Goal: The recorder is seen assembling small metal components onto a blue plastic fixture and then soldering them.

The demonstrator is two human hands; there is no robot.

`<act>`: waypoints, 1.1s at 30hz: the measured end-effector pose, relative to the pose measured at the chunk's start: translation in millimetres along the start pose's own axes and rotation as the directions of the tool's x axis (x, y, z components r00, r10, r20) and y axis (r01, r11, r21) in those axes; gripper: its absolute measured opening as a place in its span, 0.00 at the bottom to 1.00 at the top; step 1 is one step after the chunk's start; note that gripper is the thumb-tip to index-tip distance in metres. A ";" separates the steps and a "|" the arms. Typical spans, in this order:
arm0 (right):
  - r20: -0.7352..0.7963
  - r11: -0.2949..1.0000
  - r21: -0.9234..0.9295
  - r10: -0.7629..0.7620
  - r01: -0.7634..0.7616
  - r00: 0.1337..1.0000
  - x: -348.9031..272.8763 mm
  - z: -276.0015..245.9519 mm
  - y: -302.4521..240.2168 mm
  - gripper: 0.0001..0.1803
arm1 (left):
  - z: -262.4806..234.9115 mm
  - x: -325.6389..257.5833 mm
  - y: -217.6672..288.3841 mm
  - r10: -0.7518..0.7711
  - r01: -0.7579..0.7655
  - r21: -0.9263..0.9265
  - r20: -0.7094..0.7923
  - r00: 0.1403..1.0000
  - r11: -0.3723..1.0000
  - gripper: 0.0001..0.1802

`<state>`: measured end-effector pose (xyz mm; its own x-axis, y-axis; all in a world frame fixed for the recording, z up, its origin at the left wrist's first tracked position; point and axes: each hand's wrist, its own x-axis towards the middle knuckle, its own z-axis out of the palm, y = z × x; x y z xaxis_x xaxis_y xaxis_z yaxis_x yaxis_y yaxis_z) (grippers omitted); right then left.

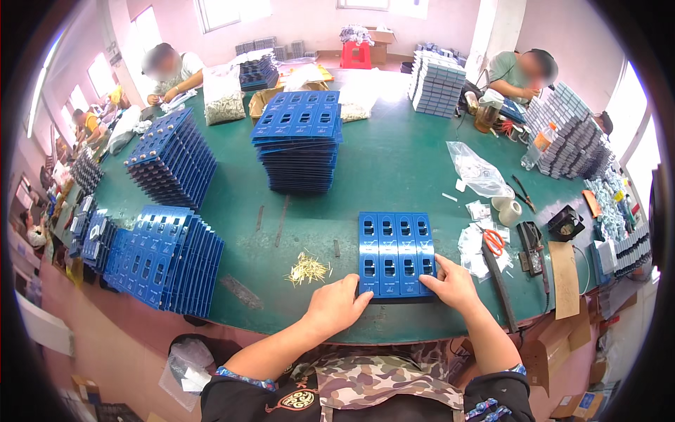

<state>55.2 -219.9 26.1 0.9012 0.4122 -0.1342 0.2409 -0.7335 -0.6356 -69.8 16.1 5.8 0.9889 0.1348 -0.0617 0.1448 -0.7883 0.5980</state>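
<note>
A blue circuit board panel [389, 246] lies on the green table in front of me, made of several joined strips with dark rectangular cutouts. My left hand [336, 304] grips its lower left corner, thumb along the near edge. At the lower right side, my right hand [451, 283] holds the panel between thumb and fingers. Some fingertips are hidden at the panel's edges. Left of the panel sits a small heap of thin yellow pins [307, 269]. Beyond it rises a stack of similar blue panels [299, 158].
More blue panels stand in a tall stack [176, 158] and a leaning row [165, 260] at left. To the right lie orange-handled scissors [493, 243], a dark bar [499, 288], pliers [524, 195] and a clear plastic bag [477, 171]. Co-workers sit at the far left and far right.
</note>
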 end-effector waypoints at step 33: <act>-0.139 0.904 -0.247 -0.390 0.350 0.910 1.5 25.8 4.7 0.35 | 14.7 46.9 2.4 0.308 -0.289 0.325 -0.008 0.951 0.900 0.50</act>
<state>48.4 -208.8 3.3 0.7765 0.5861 0.2316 0.6217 -0.6523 -0.4335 -22.5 11.7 -7.3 0.9852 -0.1095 0.1322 -0.1447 -0.9441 0.2963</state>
